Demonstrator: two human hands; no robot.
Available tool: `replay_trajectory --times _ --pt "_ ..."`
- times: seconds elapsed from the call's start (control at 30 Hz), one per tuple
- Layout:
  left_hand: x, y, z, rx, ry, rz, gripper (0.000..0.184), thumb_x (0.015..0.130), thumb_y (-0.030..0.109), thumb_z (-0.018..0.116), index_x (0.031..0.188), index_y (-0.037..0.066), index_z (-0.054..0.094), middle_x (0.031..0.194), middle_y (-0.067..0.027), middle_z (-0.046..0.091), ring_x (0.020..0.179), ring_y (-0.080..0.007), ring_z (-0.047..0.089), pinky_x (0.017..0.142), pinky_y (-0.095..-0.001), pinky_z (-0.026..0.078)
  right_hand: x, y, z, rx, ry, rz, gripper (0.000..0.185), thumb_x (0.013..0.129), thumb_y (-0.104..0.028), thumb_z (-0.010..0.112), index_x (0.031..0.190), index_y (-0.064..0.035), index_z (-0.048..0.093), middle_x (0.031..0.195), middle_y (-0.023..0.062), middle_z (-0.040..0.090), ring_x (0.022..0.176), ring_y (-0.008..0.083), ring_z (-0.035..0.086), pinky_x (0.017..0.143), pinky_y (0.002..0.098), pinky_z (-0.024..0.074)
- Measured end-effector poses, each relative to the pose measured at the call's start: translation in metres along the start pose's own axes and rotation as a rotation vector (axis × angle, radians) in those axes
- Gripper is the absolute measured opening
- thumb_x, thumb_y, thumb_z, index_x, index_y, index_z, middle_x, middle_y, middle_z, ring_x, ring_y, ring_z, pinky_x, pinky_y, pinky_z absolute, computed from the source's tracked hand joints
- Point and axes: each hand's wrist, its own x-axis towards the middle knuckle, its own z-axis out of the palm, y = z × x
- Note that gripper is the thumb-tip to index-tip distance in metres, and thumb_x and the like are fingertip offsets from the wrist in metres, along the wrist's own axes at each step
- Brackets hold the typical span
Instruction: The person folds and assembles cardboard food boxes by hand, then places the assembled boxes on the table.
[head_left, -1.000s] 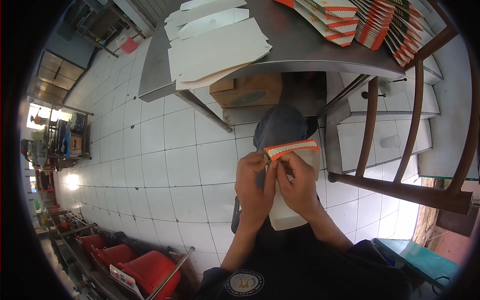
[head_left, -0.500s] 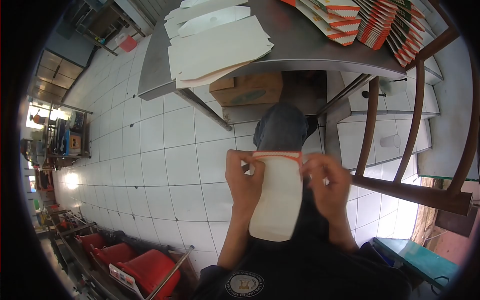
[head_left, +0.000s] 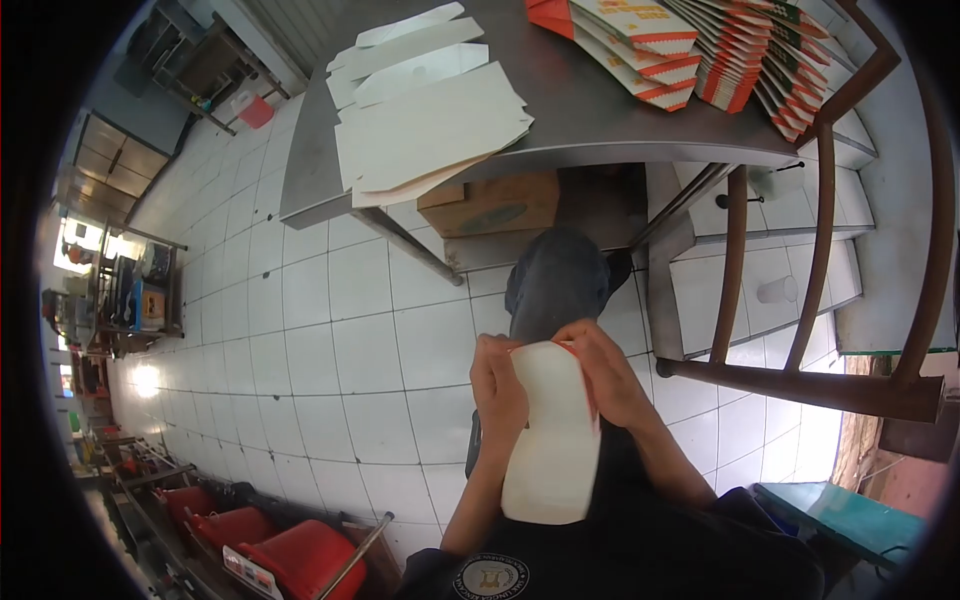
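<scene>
A pale folding paper box with a red printed edge is held above my lap, its plain white side facing up. Curled round its upper left edge are the fingers of my left hand. My right hand grips the upper right edge, where a strip of red print shows. The far end bends between both hands, and the fingertips there are partly hidden behind the paper. A stack of flat white box blanks lies on the metal table ahead.
Printed red and white boxes sit in nested rows at the table's right. Below the table is a brown carton. A brown metal railing stands right, beside tiled steps. Red chairs are lower left, a teal bench lower right.
My right hand has moved in from beside the box and now grips its upper right edge. The box's red-edged far end has bent down out of sight.
</scene>
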Motion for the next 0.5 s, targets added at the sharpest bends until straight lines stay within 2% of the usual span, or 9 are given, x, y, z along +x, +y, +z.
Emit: replay_trajectory --times 0.07,0.1,0.2,0.3,0.4,0.5 --pt "-0.005 0.009 0.004 0.252 0.039 -0.047 0.036 0.107 0.031 0.054 0.084 0.005 0.047 0.076 -0.0015 0.052 0.072 -0.0091 0.046 0.066 -0.0272 0.041 0.000 -0.006 -0.004 0.055 -0.105 0.230 0.021 0.105 -0.026 0.060 0.105 -0.0051 0.063 0.077 0.0010 0.061 0.071 0.0056 0.057 0.067 0.0236 0.0464" --pt "-0.005 0.014 0.007 0.381 0.063 -0.072 0.038 0.109 0.033 0.052 0.083 0.005 0.047 0.073 -0.0006 0.051 0.071 -0.0080 0.045 0.064 -0.0271 0.040 0.001 -0.004 -0.003 0.004 -0.067 0.180 0.019 0.103 -0.023 0.064 0.100 -0.0040 0.065 0.070 0.0027 0.062 0.063 0.0051 0.057 0.061 0.0242 0.0458" --pt "-0.001 0.004 0.012 0.336 0.111 0.274 0.041 0.109 0.031 0.053 0.078 0.006 0.045 0.066 0.0012 0.051 0.063 -0.0055 0.042 0.058 -0.0251 0.038 0.003 -0.011 0.001 -0.128 0.036 0.139 0.020 0.103 -0.018 0.064 0.092 -0.0006 0.064 0.074 0.0026 0.065 0.067 0.0034 0.057 0.061 0.0229 0.0455" --pt "0.006 -0.011 -0.006 -0.037 -0.064 -0.040 0.040 0.108 0.026 0.057 0.075 0.006 0.044 0.066 0.0033 0.049 0.063 -0.0035 0.039 0.055 -0.0242 0.034 0.000 -0.012 0.002 -0.158 0.114 0.053 0.023 0.103 -0.017 0.063 0.088 0.0008 0.063 0.067 0.0027 0.064 0.062 0.0043 0.056 0.058 0.0237 0.0450" --pt "0.008 -0.006 -0.013 0.111 -0.085 -0.007 0.040 0.109 0.031 0.055 0.076 0.010 0.043 0.068 0.0061 0.045 0.066 -0.0025 0.037 0.058 -0.0228 0.034 0.000 -0.005 0.007 -0.119 0.122 0.028 0.020 0.102 -0.019 0.065 0.091 -0.0017 0.067 0.059 0.0041 0.062 0.054 0.0052 0.059 0.050 0.0251 0.0441" --pt "0.004 -0.005 -0.012 0.173 -0.062 0.017 0.035 0.110 0.029 0.050 0.084 0.005 0.050 0.071 0.0032 0.050 0.067 -0.0056 0.042 0.060 -0.0255 0.039 0.002 -0.014 0.005 -0.143 0.123 0.063 0.021 0.102 -0.019 0.064 0.090 -0.0017 0.065 0.062 0.0033 0.062 0.057 0.0038 0.057 0.052 0.0247 0.0438"
